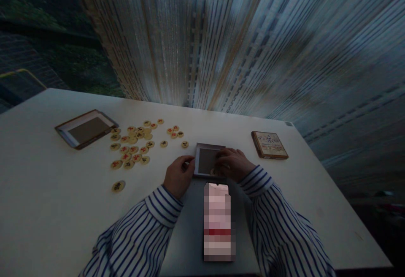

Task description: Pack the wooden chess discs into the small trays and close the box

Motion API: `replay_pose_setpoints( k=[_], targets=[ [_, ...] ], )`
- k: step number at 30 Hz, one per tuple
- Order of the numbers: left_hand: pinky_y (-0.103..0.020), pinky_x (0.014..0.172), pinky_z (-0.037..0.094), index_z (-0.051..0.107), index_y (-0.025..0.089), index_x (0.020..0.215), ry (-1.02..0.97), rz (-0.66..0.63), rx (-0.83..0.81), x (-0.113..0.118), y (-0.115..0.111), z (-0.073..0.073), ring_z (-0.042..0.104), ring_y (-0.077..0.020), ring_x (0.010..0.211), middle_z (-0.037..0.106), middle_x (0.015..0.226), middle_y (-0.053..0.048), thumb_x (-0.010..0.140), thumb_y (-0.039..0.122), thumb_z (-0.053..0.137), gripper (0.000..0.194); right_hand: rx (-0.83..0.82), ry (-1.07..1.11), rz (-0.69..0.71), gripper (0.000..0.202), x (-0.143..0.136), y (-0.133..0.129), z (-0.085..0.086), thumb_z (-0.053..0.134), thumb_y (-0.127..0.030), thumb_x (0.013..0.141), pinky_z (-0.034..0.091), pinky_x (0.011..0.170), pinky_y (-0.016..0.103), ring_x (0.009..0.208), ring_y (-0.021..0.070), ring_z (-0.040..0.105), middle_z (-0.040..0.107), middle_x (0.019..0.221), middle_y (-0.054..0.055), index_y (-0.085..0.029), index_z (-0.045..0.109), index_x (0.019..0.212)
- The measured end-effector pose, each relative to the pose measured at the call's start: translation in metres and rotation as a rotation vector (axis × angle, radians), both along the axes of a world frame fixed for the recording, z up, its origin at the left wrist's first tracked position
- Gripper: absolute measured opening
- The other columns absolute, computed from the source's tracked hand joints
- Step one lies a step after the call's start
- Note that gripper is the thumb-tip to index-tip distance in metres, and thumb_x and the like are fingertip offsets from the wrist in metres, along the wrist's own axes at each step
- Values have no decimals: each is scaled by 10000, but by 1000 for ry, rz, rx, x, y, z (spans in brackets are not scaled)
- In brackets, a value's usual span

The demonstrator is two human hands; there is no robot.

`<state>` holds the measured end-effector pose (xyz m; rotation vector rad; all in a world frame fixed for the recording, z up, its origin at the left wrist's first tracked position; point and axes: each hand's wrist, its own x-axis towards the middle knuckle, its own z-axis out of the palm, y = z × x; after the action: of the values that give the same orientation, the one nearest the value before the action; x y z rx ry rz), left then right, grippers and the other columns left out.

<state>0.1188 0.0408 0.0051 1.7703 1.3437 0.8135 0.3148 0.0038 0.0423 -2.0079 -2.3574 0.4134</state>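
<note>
A shallow open box (205, 161) with a brown bottom lies in front of me. My left hand (180, 175) is closed, thumb and forefinger pinching the box's left wall. From the other side my right hand (233, 164) reaches over the right wall, its fingers bent down inside. A pale Chinese chess piece (213, 171) shows in part under those fingertips, which seem to hold it; the rest is covered by the hand. To the left lie many loose round Chinese chess pieces (133, 149) with red or dark characters, some overlapping. One dark-marked piece (118, 186) lies apart, nearer to me.
A phone (217, 222) lies just below the box, its screen blurred out. Another open box part (87, 129) rests at the far left, touching some pieces. A closed printed box (269, 145) sits at the right. Striped curtains (202, 49) hang behind the white table (303, 209).
</note>
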Motion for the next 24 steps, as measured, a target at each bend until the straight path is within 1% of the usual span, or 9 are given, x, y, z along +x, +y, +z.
replay_pose_setpoints(
  k=[4, 6, 9, 13, 20, 24],
  targets=[
    [-261, 612, 475, 651, 140, 885, 0, 10, 7, 0, 0, 0, 578, -139, 610, 665, 737, -39, 751, 328, 479, 288, 30, 1, -1, 209, 10, -6, -5, 551, -197, 768, 326, 876, 506, 1128, 265, 436, 570, 1155, 68, -280, 684, 906],
    [-260, 613, 476, 651, 141, 881, 2, 13, 11, 0, 0, 0, 576, -137, 609, 666, 740, -38, 750, 322, 481, 281, 51, -8, -22, 222, 13, -9, -7, 547, -189, 764, 311, 881, 542, 1160, 282, 409, 554, 1182, 80, -281, 682, 915],
    [-261, 616, 477, 649, 142, 883, 8, 11, 14, 0, 0, 0, 574, -136, 614, 668, 752, -40, 749, 315, 483, 275, 58, -29, -49, 219, 13, -13, -7, 556, -189, 755, 273, 890, 601, 1214, 308, 349, 521, 1229, 93, -281, 684, 906],
    [-263, 622, 477, 648, 137, 888, 22, 5, 32, 0, -1, -1, 573, -136, 609, 669, 752, -42, 748, 313, 482, 280, 46, -44, -58, 215, 9, -15, -4, 561, -188, 751, 229, 907, 640, 1240, 312, 312, 502, 1256, 90, -283, 687, 897],
    [-264, 630, 477, 645, 139, 894, 42, -15, 54, 0, -1, 0, 580, -138, 612, 669, 746, -38, 752, 303, 474, 276, -5, -55, -69, 210, 3, -16, -1, 563, -180, 745, 213, 913, 650, 1249, 317, 298, 497, 1265, 86, -277, 692, 879],
    [-267, 633, 479, 641, 137, 902, 66, -27, 86, 0, -2, 0, 591, -143, 628, 669, 746, -42, 761, 294, 467, 273, 47, -54, -64, 216, 7, -17, -3, 549, -195, 752, 240, 908, 634, 1230, 310, 333, 510, 1252, 84, -280, 680, 902]
  ],
)
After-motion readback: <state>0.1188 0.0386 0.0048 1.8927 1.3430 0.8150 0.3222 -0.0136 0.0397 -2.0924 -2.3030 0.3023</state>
